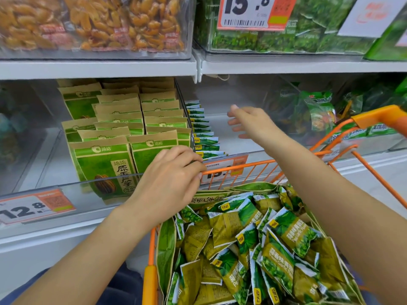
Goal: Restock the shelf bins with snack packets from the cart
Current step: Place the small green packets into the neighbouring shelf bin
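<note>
Snack packets point(259, 249) in cart point(242, 167), before shelf bins point(237, 137).

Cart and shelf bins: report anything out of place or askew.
One thing stands out: large sunflower seed bags lie flat in the orange cart under the loose pile of small pea packets, though matching seed bags stand upright in the left bin. The shelf rows look tidy.

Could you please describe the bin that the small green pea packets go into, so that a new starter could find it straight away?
Start at the middle shelf, right behind the orange cart. Directly right of the bin packed with brown-topped sunflower seed bags is the pea bin. Unlike its full neighbours, it holds only one thin row of small green packets along its left wall, the rest bare.
</note>
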